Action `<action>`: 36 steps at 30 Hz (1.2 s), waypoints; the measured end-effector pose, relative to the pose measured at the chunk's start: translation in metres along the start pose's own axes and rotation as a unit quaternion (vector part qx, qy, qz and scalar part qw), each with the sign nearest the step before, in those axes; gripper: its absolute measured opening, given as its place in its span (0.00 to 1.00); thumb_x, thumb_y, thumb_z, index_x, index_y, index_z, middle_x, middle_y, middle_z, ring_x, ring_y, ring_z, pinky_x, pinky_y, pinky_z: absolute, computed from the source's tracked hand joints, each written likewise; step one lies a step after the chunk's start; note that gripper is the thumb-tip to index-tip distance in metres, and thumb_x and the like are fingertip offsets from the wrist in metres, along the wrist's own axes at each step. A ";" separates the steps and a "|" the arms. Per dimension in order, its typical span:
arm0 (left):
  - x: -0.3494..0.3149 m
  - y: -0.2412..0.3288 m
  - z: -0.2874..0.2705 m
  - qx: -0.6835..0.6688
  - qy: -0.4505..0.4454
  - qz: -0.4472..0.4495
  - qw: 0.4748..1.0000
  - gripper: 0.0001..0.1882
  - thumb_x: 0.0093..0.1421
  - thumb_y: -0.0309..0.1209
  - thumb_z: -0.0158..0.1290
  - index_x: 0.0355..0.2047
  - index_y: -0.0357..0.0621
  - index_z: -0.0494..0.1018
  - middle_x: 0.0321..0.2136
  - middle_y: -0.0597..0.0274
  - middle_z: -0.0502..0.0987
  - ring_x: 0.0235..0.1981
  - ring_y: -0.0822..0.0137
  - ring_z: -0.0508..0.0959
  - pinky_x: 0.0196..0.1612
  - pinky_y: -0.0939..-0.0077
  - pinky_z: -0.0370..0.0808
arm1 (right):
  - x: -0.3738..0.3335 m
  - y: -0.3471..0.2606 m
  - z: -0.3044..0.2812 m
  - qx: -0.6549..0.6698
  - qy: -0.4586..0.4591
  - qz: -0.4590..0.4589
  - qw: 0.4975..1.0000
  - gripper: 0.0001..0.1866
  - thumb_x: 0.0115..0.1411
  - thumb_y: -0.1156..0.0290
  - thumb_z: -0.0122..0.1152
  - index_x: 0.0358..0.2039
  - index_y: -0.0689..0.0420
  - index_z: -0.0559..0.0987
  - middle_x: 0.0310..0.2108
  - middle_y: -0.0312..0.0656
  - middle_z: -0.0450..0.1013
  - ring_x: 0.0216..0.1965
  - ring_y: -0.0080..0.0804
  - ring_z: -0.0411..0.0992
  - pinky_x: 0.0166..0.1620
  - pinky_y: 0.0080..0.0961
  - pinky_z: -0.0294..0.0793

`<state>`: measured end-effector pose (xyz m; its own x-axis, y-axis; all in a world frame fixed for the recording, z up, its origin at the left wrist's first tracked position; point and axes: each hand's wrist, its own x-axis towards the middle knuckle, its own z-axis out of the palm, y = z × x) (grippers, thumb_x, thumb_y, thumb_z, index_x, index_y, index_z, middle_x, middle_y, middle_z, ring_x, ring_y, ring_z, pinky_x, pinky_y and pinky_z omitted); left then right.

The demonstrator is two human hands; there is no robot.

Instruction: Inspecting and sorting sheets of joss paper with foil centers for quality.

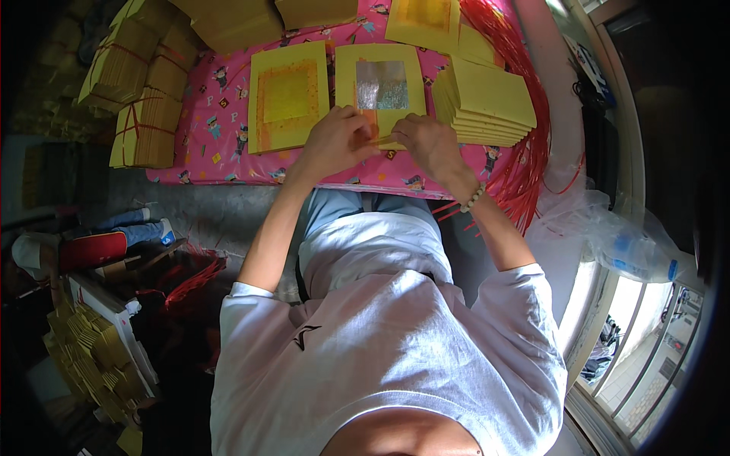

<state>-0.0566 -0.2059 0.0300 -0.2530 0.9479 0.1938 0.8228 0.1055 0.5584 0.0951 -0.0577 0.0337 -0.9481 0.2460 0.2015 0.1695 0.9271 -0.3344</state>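
On the table in front of me lies a stack of yellow paper whose top sheet carries a shiny silver rectangle with some orange below it. My left hand curls around the near left corner of this stack, fingers above and thumb at the edge. At the near right corner my right hand pinches the paper's near edge, fingers bent. How many sheets either hand grips is hidden. Left of it sits another yellow stack with an orange-bordered square. A fanned pile of yellow paper rests beside my right hand.
A pink patterned cloth covers the table. Tied yellow bundles stand at its left, and red plastic strands hang over its right side. A clear plastic bag is at the right by a barred window. Another person is at far left.
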 end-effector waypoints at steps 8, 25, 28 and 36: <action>0.019 0.012 0.006 0.079 0.066 0.017 0.995 0.20 0.45 0.22 0.56 0.41 0.45 0.71 0.35 0.57 0.73 0.38 0.54 0.72 0.41 0.63 0.71 | 0.010 -0.017 -0.018 0.050 0.221 -0.060 0.972 0.09 0.51 0.73 0.61 0.35 0.56 0.77 0.35 0.44 0.71 0.42 0.41 0.71 0.42 0.33 0.73; -0.020 0.028 -0.037 -0.484 0.086 -0.040 0.870 0.16 0.63 0.28 0.48 0.51 0.36 0.67 0.41 0.66 0.75 0.43 0.77 0.71 0.46 0.81 0.68 | 0.012 -0.011 0.004 0.526 0.151 -0.017 0.837 0.61 0.41 0.67 0.76 0.65 0.57 0.40 0.62 0.51 0.49 0.64 0.41 0.48 0.63 0.38 0.52; -0.021 0.022 -0.029 -0.534 0.038 -0.041 0.844 0.16 0.64 0.28 0.47 0.51 0.37 0.67 0.43 0.67 0.73 0.43 0.78 0.70 0.47 0.81 0.68 | 0.006 -0.022 -0.003 0.605 0.093 -0.022 0.791 0.60 0.41 0.69 0.76 0.64 0.57 0.40 0.62 0.47 0.50 0.64 0.36 0.49 0.62 0.36 0.53; -0.002 0.027 -0.002 -0.427 0.146 -0.047 0.891 0.15 0.59 0.26 0.51 0.46 0.38 0.65 0.38 0.64 0.72 0.41 0.76 0.70 0.46 0.81 0.67 | -0.009 -0.024 -0.001 0.602 0.106 0.079 0.787 0.33 0.49 0.76 0.68 0.54 0.61 0.63 0.49 0.40 0.69 0.49 0.25 0.67 0.52 0.25 0.68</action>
<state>-0.0347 -0.2058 0.0457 -0.5236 0.8156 0.2461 0.1350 -0.2058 0.9692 0.0995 -0.0814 0.0409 -0.8532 0.4908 0.1766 -0.2185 -0.0288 -0.9754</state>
